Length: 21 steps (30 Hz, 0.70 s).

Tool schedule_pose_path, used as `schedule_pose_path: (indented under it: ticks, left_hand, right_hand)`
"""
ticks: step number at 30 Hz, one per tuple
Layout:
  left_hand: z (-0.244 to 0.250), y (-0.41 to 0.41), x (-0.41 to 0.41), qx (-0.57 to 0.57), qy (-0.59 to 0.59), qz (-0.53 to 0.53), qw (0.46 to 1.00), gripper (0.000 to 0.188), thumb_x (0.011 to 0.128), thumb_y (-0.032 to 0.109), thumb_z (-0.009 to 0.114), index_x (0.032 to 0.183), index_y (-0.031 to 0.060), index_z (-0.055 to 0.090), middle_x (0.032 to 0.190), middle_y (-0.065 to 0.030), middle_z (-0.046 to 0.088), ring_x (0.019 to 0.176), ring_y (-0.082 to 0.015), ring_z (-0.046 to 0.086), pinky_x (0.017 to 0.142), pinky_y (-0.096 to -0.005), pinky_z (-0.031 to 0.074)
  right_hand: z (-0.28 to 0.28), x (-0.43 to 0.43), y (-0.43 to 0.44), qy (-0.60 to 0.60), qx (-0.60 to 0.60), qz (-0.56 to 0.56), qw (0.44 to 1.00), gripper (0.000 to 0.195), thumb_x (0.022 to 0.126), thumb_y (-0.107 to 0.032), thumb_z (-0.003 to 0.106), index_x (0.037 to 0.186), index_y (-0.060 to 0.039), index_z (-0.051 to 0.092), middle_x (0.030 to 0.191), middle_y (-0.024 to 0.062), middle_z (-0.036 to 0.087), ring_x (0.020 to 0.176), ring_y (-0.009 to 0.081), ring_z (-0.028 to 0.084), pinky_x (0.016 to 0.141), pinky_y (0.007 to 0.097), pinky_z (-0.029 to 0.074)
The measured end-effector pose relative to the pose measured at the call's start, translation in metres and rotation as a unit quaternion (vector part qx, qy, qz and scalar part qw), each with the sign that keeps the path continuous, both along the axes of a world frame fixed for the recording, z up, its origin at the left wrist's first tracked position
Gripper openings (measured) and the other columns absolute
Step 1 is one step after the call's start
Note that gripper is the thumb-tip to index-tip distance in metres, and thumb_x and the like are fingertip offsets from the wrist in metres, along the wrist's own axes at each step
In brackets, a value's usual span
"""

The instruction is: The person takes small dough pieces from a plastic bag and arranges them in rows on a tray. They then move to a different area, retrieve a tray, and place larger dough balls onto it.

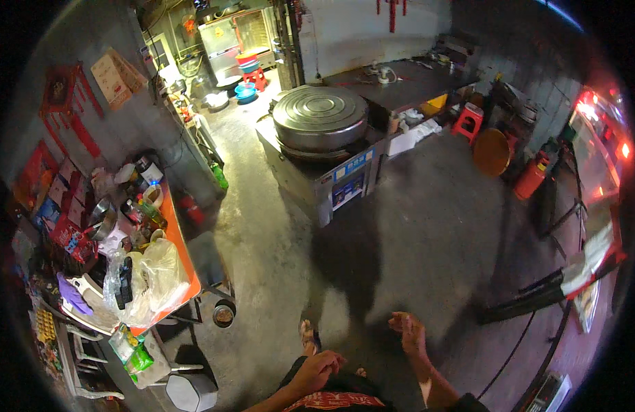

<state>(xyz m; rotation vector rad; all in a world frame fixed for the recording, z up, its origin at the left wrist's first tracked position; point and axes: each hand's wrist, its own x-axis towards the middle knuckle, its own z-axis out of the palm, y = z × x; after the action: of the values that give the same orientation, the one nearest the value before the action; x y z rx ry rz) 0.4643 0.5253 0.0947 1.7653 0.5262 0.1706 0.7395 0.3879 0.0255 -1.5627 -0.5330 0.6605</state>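
Note:
My left hand [317, 372] is low in front of my body, its fingers loosely curled, and nothing shows in it. Further right, my right hand [409, 329] is held out over the concrete floor with bent fingers; no object is visible in it. Both are apart from any furniture. Ahead stands a metal-sided appliance [296, 170] with a large round metal pan or lid [320, 116] on top. My sandalled foot [308, 335] is on the floor beyond my left hand.
An orange-edged table [186, 252] at left bears plastic bags [160, 273] and bottles. Beside it are a stool [191, 391] and a small round container [224, 314]. A dark counter [400, 85], a red plastic stool [469, 121] and a red gas cylinder or extinguisher [531, 177] stand ahead right.

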Motion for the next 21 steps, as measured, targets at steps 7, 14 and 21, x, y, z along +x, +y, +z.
schedule_pose_path:
  ticks: [7, 14, 21]
  left_hand:
    - [-0.038, 0.186, 0.029, 0.002, -0.103, 0.037, 0.994, 0.015, 0.095, -0.006, 0.054, 0.102, 0.0019, 0.064, 0.116, -0.0173, 0.072, 0.104, -0.0342, 0.070, 0.095, -0.0391, 0.055]
    - [-0.015, 0.396, 0.069, 0.045, -0.078, 0.100, 0.991, 0.025, 0.102, 0.010, 0.054, 0.123, 0.0028, 0.066, 0.116, -0.0194, 0.071, 0.110, -0.0373, 0.069, 0.098, -0.0415, 0.054]
    - [-0.033, 0.587, 0.104, -0.067, -0.044, 0.169, 0.982, 0.025, 0.107, 0.016, 0.053, 0.122, 0.0018, 0.066, 0.114, -0.0188, 0.071, 0.108, -0.0368, 0.070, 0.096, -0.0418, 0.055]
  right_hand:
    - [-0.059, -0.011, 0.222, -0.012, -0.087, 0.196, 0.977, 0.051, 0.115, -0.041, 0.045, 0.125, 0.0016, 0.069, 0.108, 0.0119, 0.075, 0.097, 0.0195, 0.071, 0.090, 0.0361, 0.058]
    - [-0.038, -0.005, 0.425, 0.009, -0.129, 0.281, 0.951, 0.049, 0.114, -0.039, 0.046, 0.127, 0.0020, 0.069, 0.114, 0.0130, 0.074, 0.104, 0.0219, 0.071, 0.096, 0.0356, 0.056]
    - [-0.016, 0.046, 0.664, 0.019, -0.109, 0.355, 0.928, 0.050, 0.114, -0.041, 0.046, 0.129, 0.0009, 0.069, 0.116, 0.0125, 0.075, 0.107, 0.0208, 0.071, 0.099, 0.0345, 0.055]
